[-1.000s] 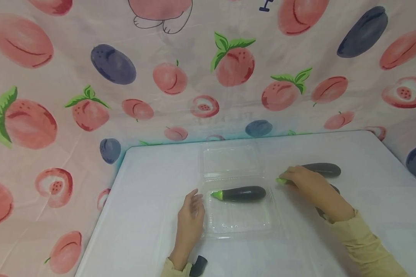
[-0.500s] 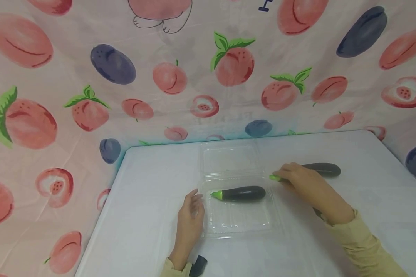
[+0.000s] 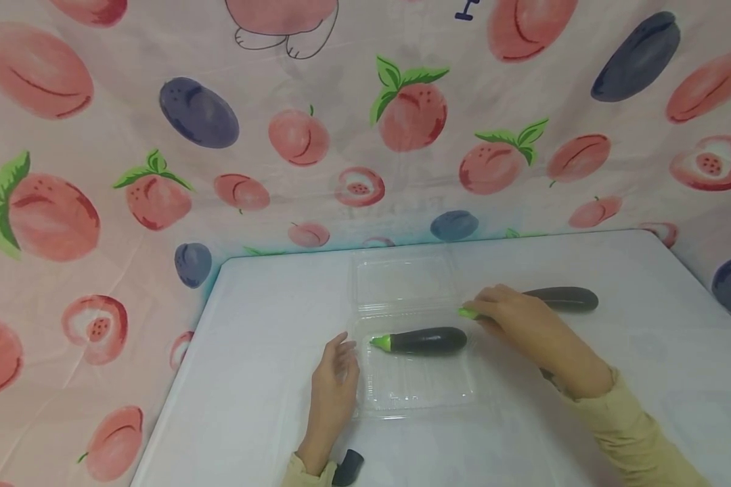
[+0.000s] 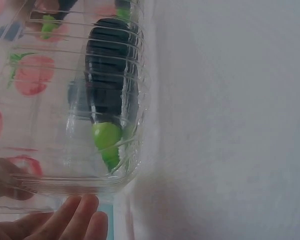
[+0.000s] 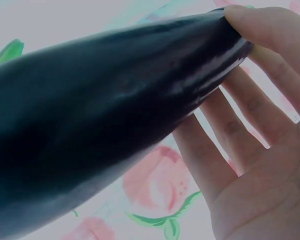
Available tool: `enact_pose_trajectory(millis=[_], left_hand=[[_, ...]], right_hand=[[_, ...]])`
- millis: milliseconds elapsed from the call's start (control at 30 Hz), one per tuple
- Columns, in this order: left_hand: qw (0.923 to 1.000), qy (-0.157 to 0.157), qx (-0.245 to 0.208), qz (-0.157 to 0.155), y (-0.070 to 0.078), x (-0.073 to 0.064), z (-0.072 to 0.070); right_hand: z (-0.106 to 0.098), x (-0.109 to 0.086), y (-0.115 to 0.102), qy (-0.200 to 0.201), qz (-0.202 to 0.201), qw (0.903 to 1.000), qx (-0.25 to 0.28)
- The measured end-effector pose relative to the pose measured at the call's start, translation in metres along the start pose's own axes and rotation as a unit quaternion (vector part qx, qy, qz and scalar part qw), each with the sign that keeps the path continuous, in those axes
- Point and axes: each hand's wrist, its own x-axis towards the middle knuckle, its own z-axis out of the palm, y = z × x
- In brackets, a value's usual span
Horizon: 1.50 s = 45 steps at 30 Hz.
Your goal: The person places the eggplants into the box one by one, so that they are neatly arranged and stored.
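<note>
A clear plastic clamshell container (image 3: 423,399) lies with its lid (image 3: 405,281) folded back. One dark eggplant (image 3: 432,340) with a green stem lies in its base. My left hand (image 3: 335,382) rests at the container's left edge, fingers loosely bent. In the left wrist view, its fingertips (image 4: 87,205) meet the plastic rim. My right hand (image 3: 512,314) holds a second eggplant (image 5: 105,100) by its stem end, thumb on one side and fingers on the other. In the head view only its green tip shows, near the container's upper right corner; the hand hides its body.
Another eggplant (image 3: 566,298) lies on the white table (image 3: 250,352) behind the right hand. A dark end of an eggplant (image 3: 547,374) peeks out beside the right forearm. A fruit-printed cloth (image 3: 317,81) hangs along the table's back and left sides.
My right hand has moved left toward the container, carrying the eggplant by its stem end. The left hand and the container have stayed in place.
</note>
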Motion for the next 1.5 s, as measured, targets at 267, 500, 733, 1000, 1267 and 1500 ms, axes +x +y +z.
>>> enact_pose_trajectory(millis=[267,500,733,1000,1267,1500], left_hand=[[1.0000,0.003,0.006,0.000,0.001,0.000,0.000],[1.0000,0.005,0.004,-0.002,0.001,0.000,0.000],[0.9999,0.001,0.007,-0.011,0.002,0.000,0.000],[0.9999,0.005,0.010,-0.005,0.003,-0.001,0.000],[0.9999,0.008,0.009,-0.007,0.002,-0.001,0.000],[0.9999,0.009,0.010,0.002,0.002,-0.001,0.000]], right_hand=[[0.001,0.007,-0.012,0.024,-0.034,0.9991,0.005],[0.000,0.013,-0.025,0.001,-0.031,0.9995,0.005],[0.003,0.019,-0.034,0.021,-0.066,0.9976,-0.006],[0.009,0.024,-0.044,0.028,-0.092,0.9953,-0.010],[0.016,0.028,-0.054,0.013,-0.098,0.9951,-0.009],[0.020,0.035,-0.063,0.002,-0.115,0.9930,-0.026]])
